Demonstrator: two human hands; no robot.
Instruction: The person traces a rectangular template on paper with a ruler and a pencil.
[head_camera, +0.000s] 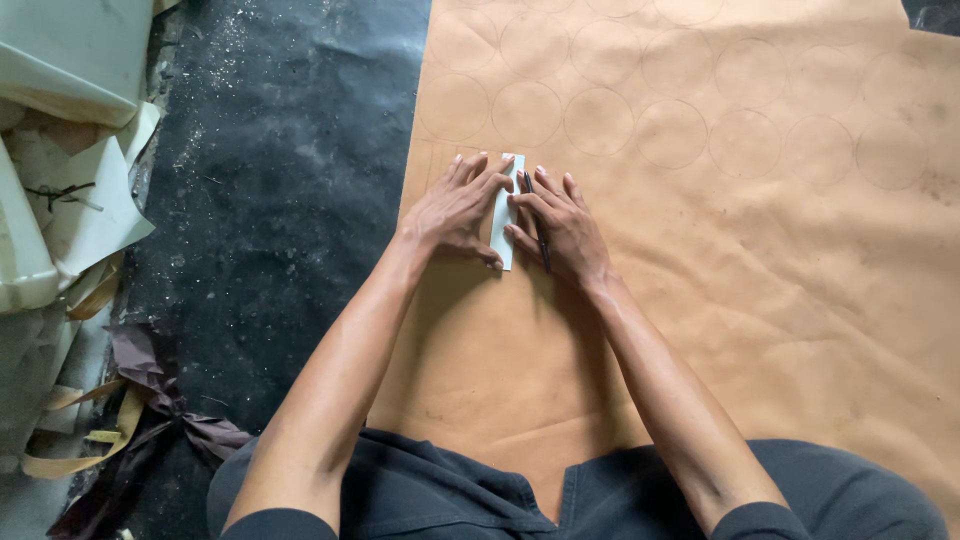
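Observation:
A large tan sheet (720, 250) lies flat on the dark floor, with several pencilled circles (600, 120) drawn across its far part. A narrow white strip (503, 222), a template, lies upright on the sheet near its left edge. My left hand (455, 210) presses the strip down with spread fingers along its left side. My right hand (565, 230) rests against the strip's right side and holds a dark pen (535, 215), whose tip lies near the strip's top edge. Faint straight lines show on the sheet left of the strip.
Dark, dusty floor (270, 200) runs left of the sheet. Pale cream offcuts and panels (70, 170) pile at the far left, with brown scraps (160, 400) lower down. My knees in dark trousers (450, 500) rest at the sheet's near edge.

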